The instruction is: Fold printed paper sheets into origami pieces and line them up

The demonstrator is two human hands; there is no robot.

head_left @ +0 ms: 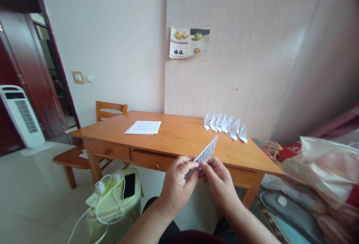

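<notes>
A folded sheet of printed paper (206,152) is held up in front of the table's near edge, its pointed end tilted up to the right. My left hand (179,176) is closed on its lower left part, thumb along the fold. On the right side, my right hand (217,176) pinches the lower edge between thumb and fingers. Several folded paper figures (224,123) stand in rows at the table's right rear. A stack of printed sheets (143,127) lies flat on the left half of the table.
The wooden table (174,132) has drawers, one slightly pulled out. At lower left, a plastic stool (129,206) carries a power strip, white cables and a dark phone (129,185). A wooden chair (110,109) stands behind. Plastic bags (322,169) are piled at right.
</notes>
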